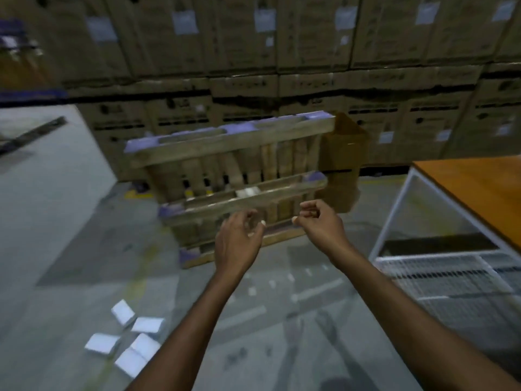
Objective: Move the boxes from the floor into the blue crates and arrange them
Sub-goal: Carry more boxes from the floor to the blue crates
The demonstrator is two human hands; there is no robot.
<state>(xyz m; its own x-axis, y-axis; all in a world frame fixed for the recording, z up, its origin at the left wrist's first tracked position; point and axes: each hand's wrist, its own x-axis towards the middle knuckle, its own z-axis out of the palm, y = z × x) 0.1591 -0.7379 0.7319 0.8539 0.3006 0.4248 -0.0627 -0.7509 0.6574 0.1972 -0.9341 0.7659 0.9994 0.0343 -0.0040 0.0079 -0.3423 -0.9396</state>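
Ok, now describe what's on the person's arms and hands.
Nothing worn shows. The left forearm and right forearm are bare to the bottom edge of the picture, with no sleeves. The left grip and right grip are bare hands without gloves, and neither wrist carries a watch or band. The picture is too blurred to tell about rings.

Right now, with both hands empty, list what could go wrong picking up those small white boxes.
The small white boxes lie scattered on the grey floor at lower left; a careless step could crush one. The wooden pallet stands on edge against the stacked brown cartons; a bump might topple it. No blue crate is in view.
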